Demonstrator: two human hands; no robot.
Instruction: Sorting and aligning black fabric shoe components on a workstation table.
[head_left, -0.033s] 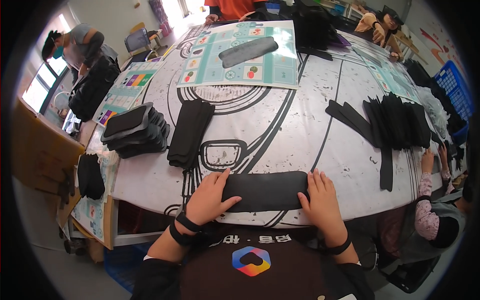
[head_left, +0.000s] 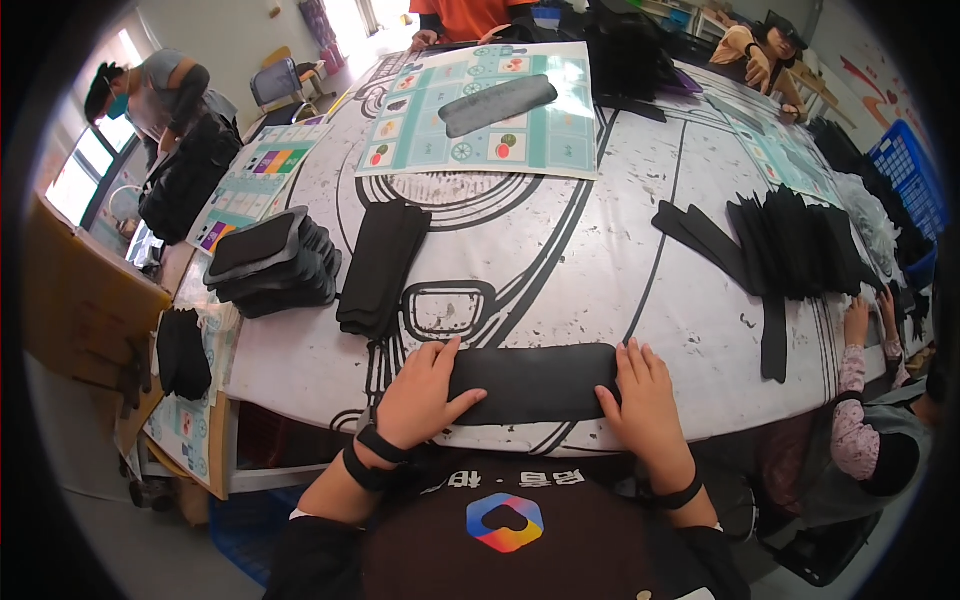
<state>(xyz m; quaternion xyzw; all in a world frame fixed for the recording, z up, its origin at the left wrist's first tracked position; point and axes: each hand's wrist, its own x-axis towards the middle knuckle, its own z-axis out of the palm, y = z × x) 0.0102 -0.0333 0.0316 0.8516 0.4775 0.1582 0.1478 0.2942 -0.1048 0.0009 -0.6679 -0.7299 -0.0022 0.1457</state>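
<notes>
Both hands flat, fingers spread: left hand (head_left: 425, 395), right hand (head_left: 645, 400) pin the black fabric strip (head_left: 530, 383) at tabletop (head_left: 600, 260) 6 o'clock edge. Uneven pressure could slide it off.

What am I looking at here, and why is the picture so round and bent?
A camera worn on a person's head looks down through a very wide lens, which bends straight edges. The left hand and right hand press flat on the two ends of a long black fabric piece at the near edge of a white table with black line drawings. Further off lie a stack of black pieces, a pile of dark pads, fanned black strips and a printed sheet. Other people work around the table.
</notes>
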